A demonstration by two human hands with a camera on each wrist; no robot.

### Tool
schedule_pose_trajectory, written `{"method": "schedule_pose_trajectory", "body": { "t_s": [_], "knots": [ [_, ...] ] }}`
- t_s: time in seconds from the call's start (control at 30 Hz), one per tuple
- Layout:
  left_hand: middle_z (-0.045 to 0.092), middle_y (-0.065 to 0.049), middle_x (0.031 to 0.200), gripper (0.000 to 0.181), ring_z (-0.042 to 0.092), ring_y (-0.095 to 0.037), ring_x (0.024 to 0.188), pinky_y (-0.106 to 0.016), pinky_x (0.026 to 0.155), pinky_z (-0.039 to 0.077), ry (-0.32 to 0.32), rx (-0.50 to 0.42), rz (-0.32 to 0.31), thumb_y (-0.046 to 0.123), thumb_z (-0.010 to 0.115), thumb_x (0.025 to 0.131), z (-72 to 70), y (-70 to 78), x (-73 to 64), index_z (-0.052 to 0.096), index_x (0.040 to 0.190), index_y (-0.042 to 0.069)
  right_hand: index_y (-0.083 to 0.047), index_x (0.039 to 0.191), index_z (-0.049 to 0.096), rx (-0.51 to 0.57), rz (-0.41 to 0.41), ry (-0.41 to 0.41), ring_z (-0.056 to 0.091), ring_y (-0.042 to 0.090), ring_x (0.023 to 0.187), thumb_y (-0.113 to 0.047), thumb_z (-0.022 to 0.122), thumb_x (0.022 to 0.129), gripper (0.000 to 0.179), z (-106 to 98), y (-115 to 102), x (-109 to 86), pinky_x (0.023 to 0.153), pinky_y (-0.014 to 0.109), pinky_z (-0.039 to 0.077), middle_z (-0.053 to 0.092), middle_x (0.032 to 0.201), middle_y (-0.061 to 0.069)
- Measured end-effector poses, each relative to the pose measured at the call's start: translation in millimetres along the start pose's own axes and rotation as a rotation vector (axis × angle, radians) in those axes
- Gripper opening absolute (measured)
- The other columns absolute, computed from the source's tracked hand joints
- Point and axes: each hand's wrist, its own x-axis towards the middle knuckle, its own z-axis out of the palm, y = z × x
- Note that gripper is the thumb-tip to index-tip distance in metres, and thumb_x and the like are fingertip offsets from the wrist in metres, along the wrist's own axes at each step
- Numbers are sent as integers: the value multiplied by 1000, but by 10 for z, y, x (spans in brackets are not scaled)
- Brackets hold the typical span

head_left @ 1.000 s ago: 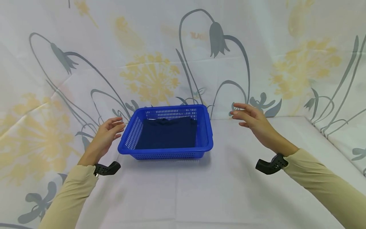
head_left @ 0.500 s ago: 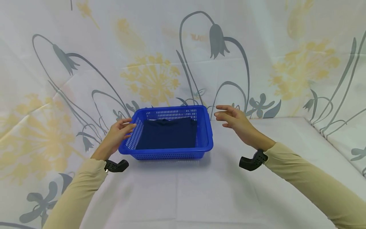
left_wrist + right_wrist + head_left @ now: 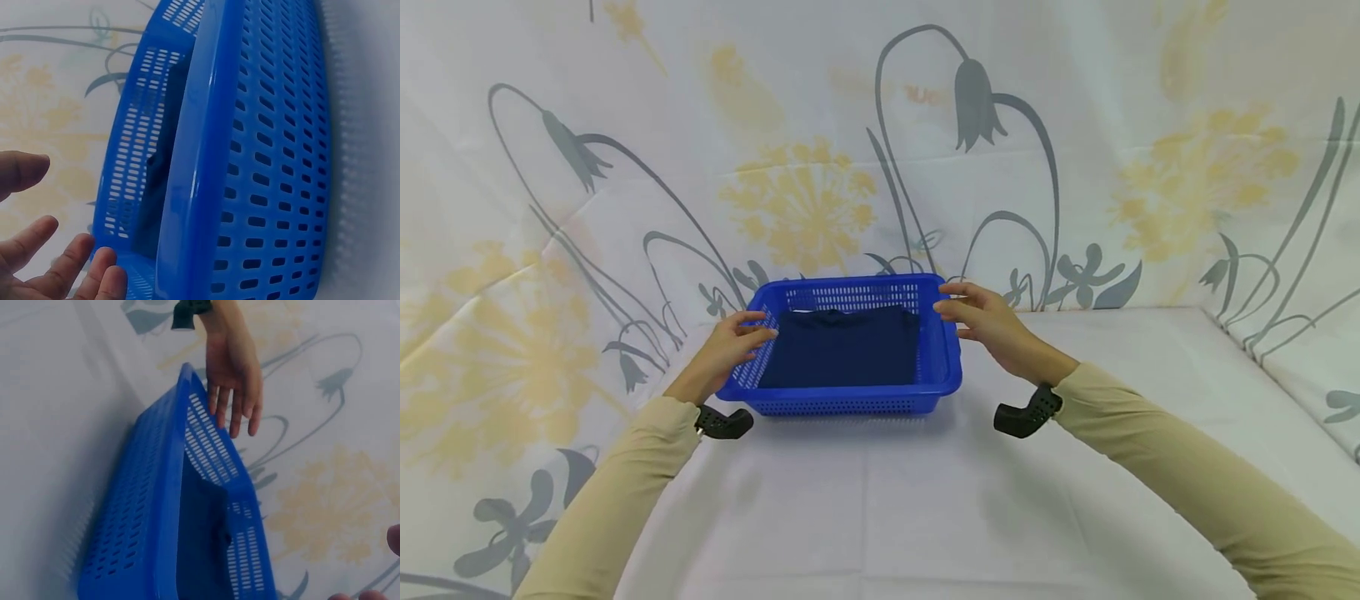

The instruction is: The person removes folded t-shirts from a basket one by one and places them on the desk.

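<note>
A blue plastic basket (image 3: pixel 850 392) with slotted walls stands on the white-covered table. Inside it lies a folded dark navy cloth (image 3: pixel 842 350). My left hand (image 3: pixel 724 352) is at the basket's left end, fingers relaxed and overlapping the rim in the head view. At the opposite end my right hand (image 3: pixel 992 327) has its fingertips right by the right rim. Neither hand holds anything. In the left wrist view the left fingers (image 3: pixel 65 265) are spread beside the basket. The right wrist view shows the left hand (image 3: pixel 232 375) with fingers extended over the far end.
The table (image 3: pixel 865 500) is covered with a white cloth. Behind the basket rises a white curtain (image 3: pixel 820 83) with grey and yellow flowers, running along the left and right sides too. Each wrist wears a black camera strap (image 3: pixel 1030 412).
Both hands have moved inward, left hand to the right and right hand to the left, from apart to the basket's two ends. The basket and cloth stay in place.
</note>
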Motion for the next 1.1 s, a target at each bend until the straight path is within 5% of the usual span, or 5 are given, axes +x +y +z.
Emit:
{"method": "schedule_pose_trajectory", "body": {
  "t_s": [0.5,0.73,0.93,1.1],
  "knots": [
    [37,-28,144,58,38,-41,131,-53,107,30,-36,58,-13,15,59,97,-9,155,264,32,147,-2,-1,143,39,-14,43,-22,44,32,128,-20,58,97,53,224,64,291,106,49,33,44,140,17],
    [38,-27,144,58,43,-39,122,-49,102,35,-39,77,-26,14,59,97,36,151,387,33,147,-2,-3,143,43,-6,89,49,47,30,125,-18,62,95,54,300,154,488,104,46,36,48,138,17],
    [46,-21,130,61,49,-18,90,-26,76,46,-54,98,-69,15,61,96,69,162,444,32,147,-2,-2,144,41,-2,115,50,42,33,130,-16,63,94,56,344,212,570,106,47,34,42,144,18],
    [44,-13,110,63,46,-11,75,-17,57,43,-67,103,-132,13,63,93,70,146,478,33,145,-2,-2,145,39,-14,142,31,38,33,133,-16,64,93,60,392,251,609,107,46,32,40,146,18]
  ]
}}
